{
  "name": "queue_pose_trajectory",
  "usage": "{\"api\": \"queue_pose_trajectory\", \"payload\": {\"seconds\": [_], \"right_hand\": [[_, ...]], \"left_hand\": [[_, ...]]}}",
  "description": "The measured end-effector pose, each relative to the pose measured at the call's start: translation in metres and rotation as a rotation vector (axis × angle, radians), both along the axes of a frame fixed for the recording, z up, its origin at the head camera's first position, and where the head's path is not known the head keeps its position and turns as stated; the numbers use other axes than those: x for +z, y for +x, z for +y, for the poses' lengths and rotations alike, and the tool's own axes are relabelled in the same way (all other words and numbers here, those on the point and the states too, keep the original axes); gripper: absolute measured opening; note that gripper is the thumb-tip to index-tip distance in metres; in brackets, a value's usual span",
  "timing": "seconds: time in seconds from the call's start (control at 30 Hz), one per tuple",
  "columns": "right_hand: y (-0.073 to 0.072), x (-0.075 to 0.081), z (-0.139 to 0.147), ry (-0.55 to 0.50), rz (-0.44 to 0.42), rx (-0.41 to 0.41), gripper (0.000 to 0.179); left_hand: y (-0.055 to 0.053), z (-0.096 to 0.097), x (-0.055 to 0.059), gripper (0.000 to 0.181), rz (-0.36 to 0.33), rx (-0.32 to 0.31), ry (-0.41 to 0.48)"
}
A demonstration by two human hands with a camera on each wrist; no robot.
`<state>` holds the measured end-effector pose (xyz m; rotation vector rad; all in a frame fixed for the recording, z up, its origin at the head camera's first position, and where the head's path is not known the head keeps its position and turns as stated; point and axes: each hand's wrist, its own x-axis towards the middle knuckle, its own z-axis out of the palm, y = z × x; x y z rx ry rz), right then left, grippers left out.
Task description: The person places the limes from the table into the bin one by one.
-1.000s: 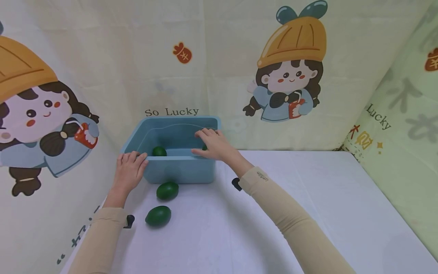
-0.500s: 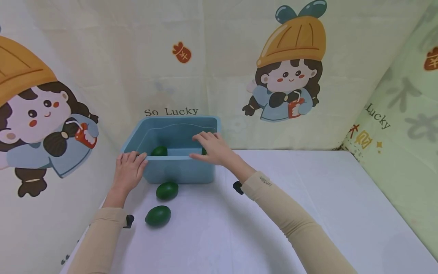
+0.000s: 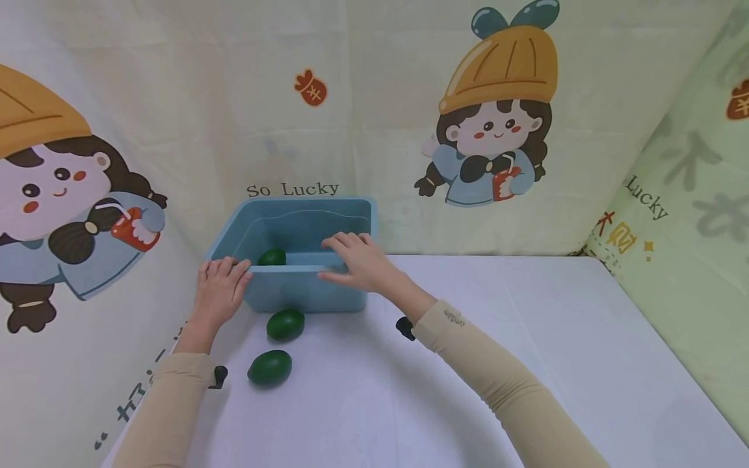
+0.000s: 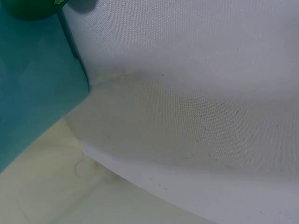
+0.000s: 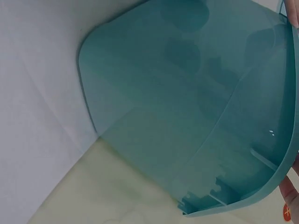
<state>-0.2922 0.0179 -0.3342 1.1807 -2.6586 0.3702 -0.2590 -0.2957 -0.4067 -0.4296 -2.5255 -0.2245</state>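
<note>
My left hand (image 3: 221,289) holds the front left corner of a blue plastic bin (image 3: 304,290), its fingers bent over the rim. At the front right corner, my right hand (image 3: 370,265) reaches over the rim with thumb and fingers spread apart. Between them shows part of the rim, also seen in the right wrist view beside my fingertips (image 5: 292,11). Inside the bin lies a dark green lime (image 3: 272,257), partly hidden by the front wall. Two more limes lie on the table before the bin, a nearer lime (image 3: 270,368) and a farther lime (image 3: 286,325).
The bin stands on a white table (image 3: 468,364), close against a printed cloth backdrop (image 3: 386,130). Another cloth wall (image 3: 696,260) borders the table on the right. The left wrist view shows the bin's outer wall (image 4: 37,79) beside the table surface.
My right hand has shifted slightly left and toward me, from over the bin's interior to its front rim. A lime glimpsed behind it is now hidden. The left hand stays put.
</note>
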Motion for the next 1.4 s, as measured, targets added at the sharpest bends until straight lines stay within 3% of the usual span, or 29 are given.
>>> {"api": "queue_pose_trajectory", "payload": {"seconds": [0.7, 1.4], "right_hand": [[0.025, -0.012, -0.005, -0.038, 0.086, 0.106, 0.057], [0.052, -0.038, -0.023, -0.035, 0.066, 0.188, 0.058]], "left_hand": [[0.004, 0.002, 0.005, 0.036, 0.005, -0.044, 0.017], [0.001, -0.001, 0.004, 0.041, -0.012, -0.055, 0.011]]}}
